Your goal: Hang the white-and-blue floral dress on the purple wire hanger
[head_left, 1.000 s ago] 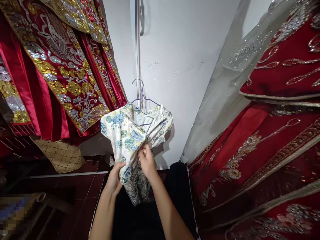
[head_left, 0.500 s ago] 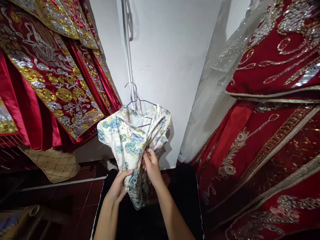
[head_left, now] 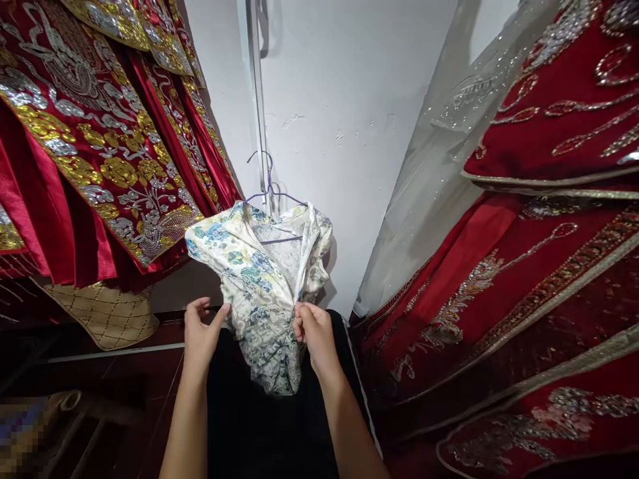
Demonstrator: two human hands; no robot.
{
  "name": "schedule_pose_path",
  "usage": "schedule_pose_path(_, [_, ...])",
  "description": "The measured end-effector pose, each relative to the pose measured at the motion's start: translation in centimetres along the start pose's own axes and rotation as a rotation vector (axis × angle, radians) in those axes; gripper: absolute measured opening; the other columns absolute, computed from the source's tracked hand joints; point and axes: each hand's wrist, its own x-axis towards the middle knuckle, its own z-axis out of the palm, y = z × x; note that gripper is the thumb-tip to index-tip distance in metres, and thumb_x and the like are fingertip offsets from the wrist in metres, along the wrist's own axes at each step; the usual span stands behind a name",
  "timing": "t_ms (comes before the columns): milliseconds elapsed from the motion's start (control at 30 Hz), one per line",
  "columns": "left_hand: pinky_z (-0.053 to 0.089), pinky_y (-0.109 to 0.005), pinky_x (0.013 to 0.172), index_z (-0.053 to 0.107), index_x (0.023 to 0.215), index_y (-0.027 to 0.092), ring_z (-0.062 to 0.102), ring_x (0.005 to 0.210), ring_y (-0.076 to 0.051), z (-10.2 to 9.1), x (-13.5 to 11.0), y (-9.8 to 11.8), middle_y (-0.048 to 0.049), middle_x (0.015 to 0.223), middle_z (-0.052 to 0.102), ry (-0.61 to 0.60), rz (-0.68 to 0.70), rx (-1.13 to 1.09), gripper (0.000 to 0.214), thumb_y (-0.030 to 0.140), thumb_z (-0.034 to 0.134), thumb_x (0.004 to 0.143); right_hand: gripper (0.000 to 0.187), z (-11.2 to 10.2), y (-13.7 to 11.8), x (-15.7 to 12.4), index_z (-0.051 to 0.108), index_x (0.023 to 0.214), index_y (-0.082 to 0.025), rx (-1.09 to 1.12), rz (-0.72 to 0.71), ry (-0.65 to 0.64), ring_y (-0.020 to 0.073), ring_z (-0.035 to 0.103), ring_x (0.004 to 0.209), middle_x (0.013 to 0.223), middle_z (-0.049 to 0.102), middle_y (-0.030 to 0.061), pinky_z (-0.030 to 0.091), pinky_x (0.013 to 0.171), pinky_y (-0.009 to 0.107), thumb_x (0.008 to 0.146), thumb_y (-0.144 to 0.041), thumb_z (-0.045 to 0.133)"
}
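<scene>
A white floral dress (head_left: 259,286) with blue, green and yellow flowers hangs in front of me on a thin purple hanger (head_left: 270,183). Its neckline gapes in a deep V, and the lower part is gathered and bunched. At the bottom of that V, my right hand (head_left: 314,329) pinches the dress's front edge. To the left of the garment, my left hand (head_left: 204,336) has its thumb and fingers apart, holding nothing, with the thumb tip close to the cloth.
Red garments with gold and silver embroidery (head_left: 124,166) hang at the left. More beaded red garments (head_left: 499,266) and a sheer white one (head_left: 424,173) hang at the right. Behind the dress are a white wall (head_left: 344,86) and a vertical metal pole (head_left: 255,86).
My left hand has let go of the dress and moved left. My right hand has shifted slightly right, still pinching the cloth. The neckline is spread wider.
</scene>
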Motion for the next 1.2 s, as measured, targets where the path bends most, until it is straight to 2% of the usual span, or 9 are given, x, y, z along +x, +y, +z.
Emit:
schedule_pose_path(67, [0.046,-0.034,0.093,0.057,0.114,0.023,0.058,0.112,-0.025,0.8,-0.8,-0.6,-0.0094,0.123,0.061,0.007,0.133,0.046,0.053,0.037,0.081,0.068,0.029,0.5,0.0,-0.1,0.050,0.065,-0.020,-0.019,0.032,-0.053,0.0085,0.036,0.038,0.043,0.049,-0.0049,0.024,0.042,0.023,0.085,-0.041,0.054])
schedule_pose_path(200, [0.047,-0.030,0.086,0.060,0.109,0.021,0.062,0.098,-0.020,3.5,-4.5,0.0,-0.0061,0.104,0.067,-0.470,0.242,0.007,0.032,0.021,0.067,0.078,0.025,2.7,0.3,-0.3,0.055,0.067,-0.019,-0.050,0.088,-0.218,0.0087,0.041,0.035,0.045,0.057,-0.0017,0.024,0.039,0.022,0.083,-0.038,0.054])
schedule_pose_path(333, [0.045,-0.026,0.073,0.062,0.087,0.019,0.059,0.079,-0.017,5.0,-6.0,0.6,-0.0002,0.080,0.063,-0.397,0.330,0.088,0.011,0.014,0.057,0.078,0.019,3.8,0.6,-0.6,0.055,0.066,-0.018,-0.064,0.103,-0.225,0.0080,0.043,0.034,0.047,0.061,-0.0005,0.026,0.039,0.021,0.079,-0.033,0.055])
schedule_pose_path(467, [0.046,-0.026,0.074,0.063,0.082,0.018,0.060,0.077,-0.017,4.9,-5.9,-0.2,-0.0009,0.078,0.064,-0.383,0.362,0.109,0.006,0.020,0.057,0.084,0.016,3.0,0.0,0.2,0.056,0.065,-0.017,-0.076,0.101,-0.164,0.0065,0.041,0.034,0.050,0.062,0.0001,0.026,0.038,0.020,0.075,-0.029,0.054])
schedule_pose_path(633, [0.043,-0.025,0.068,0.056,0.077,0.019,0.057,0.071,-0.016,5.6,-5.6,-1.7,-0.0011,0.076,0.060,-0.484,0.375,0.240,0.010,0.023,0.055,0.086,0.015,3.0,-5.1,6.1,0.060,0.065,-0.015,-0.068,-0.016,-0.112,0.0047,0.042,0.038,0.054,0.062,0.0004,0.026,0.037,0.017,0.075,-0.025,0.057])
schedule_pose_path(833, [0.031,-0.027,0.058,0.048,0.073,0.020,0.050,0.063,-0.017,6.4,-3.5,-1.3,-0.0016,0.070,0.052,-0.699,0.580,0.684,0.013,0.009,0.048,0.080,0.014,6.6,-12.0,12.8,0.056,0.063,-0.015,0.002,-0.140,-0.036,0.0029,0.036,0.035,0.050,0.058,-0.0009,0.023,0.035,0.016,0.076,-0.019,0.056])
schedule_pose_path(933, [0.032,-0.027,0.058,0.052,0.077,0.020,0.052,0.065,-0.018,6.2,-2.6,0.4,-0.0034,0.075,0.056,-0.830,0.650,0.761,0.015,0.006,0.049,0.078,0.015,7.3,-12.4,12.3,0.056,0.066,-0.016,0.045,-0.266,-0.050,0.0033,0.038,0.035,0.050,0.058,-0.0023,0.026,0.036,0.016,0.080,-0.022,0.053])
schedule_pose_path(1033, [0.041,-0.027,0.067,0.058,0.089,0.020,0.058,0.076,-0.019,6.1,-0.9,4.1,-0.0039,0.084,0.062,-0.918,0.679,0.575,0.013,0.010,0.054,0.082,0.014,6.8,-12.0,11.2,0.056,0.068,-0.016,0.014,-0.311,-0.099,0.0044,0.038,0.034,0.048,0.059,-0.0029,0.027,0.037,0.017,0.081,-0.022,0.052])
schedule_pose_path(1200, [0.046,-0.030,0.077,0.044,0.136,0.022,0.060,0.082,-0.017,6.8,4.1,12.6,-0.0037,0.095,0.064,-0.474,0.830,0.206,0.041,0.025,0.049,0.096,0.014,5.7,-12.3,10.4,0.058,0.069,-0.017,-0.204,-0.411,-0.165,0.0069,0.042,0.037,0.050,0.060,-0.0016,0.030,0.040,0.018,0.081,-0.024,0.055])
